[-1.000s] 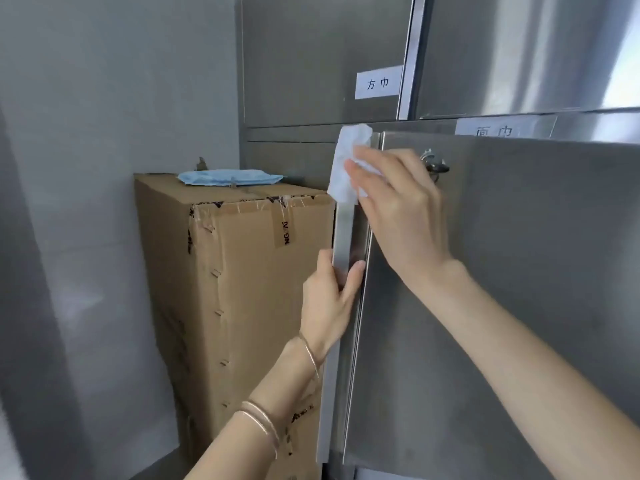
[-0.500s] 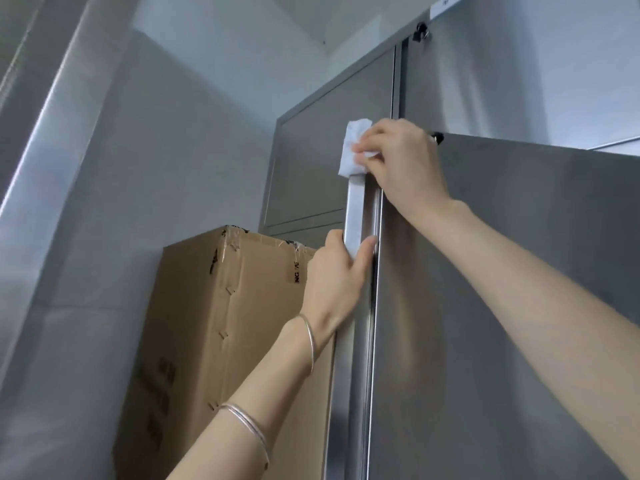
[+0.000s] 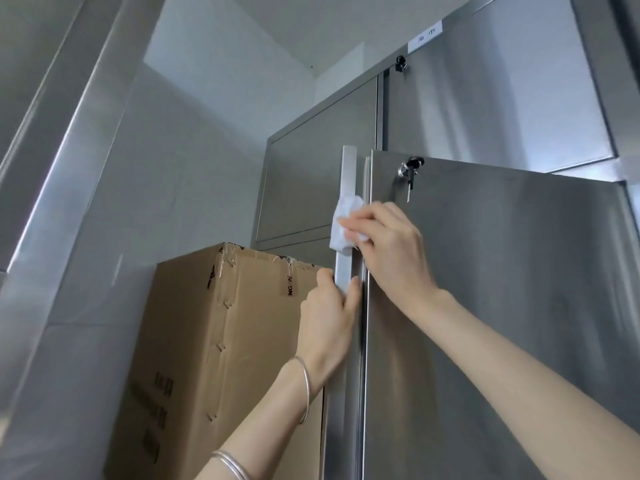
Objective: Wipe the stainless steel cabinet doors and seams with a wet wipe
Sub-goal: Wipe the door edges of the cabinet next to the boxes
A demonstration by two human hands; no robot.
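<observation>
Beside a tall brown cardboard box (image 3: 221, 341), left hand (image 3: 329, 317) clamped round the narrow brushed-steel edge (image 3: 347, 174) of an open cabinet door, fingers curled behind it and thumb on its front, steadying the panel. Best to hold that brace firm and below the cloth, to stop any swing under pressure. Just above, crumpled white wet wipe (image 3: 343, 226) folded round the same edge, well below its top corner, pinched there by the bent fingers of the right hand (image 3: 391, 251). Worth drawing it in one long straight pull along the strip, wrapped over both faces, then working into the seam to the right, next to the wide stainless steel door front (image 3: 502, 306). Bunched, soft and pale, partly hidden under the fingertips, touching metal; dampness impossible to judge. Black-headed key (image 3: 410, 168) hanging in the lock near that front's top left corner
</observation>
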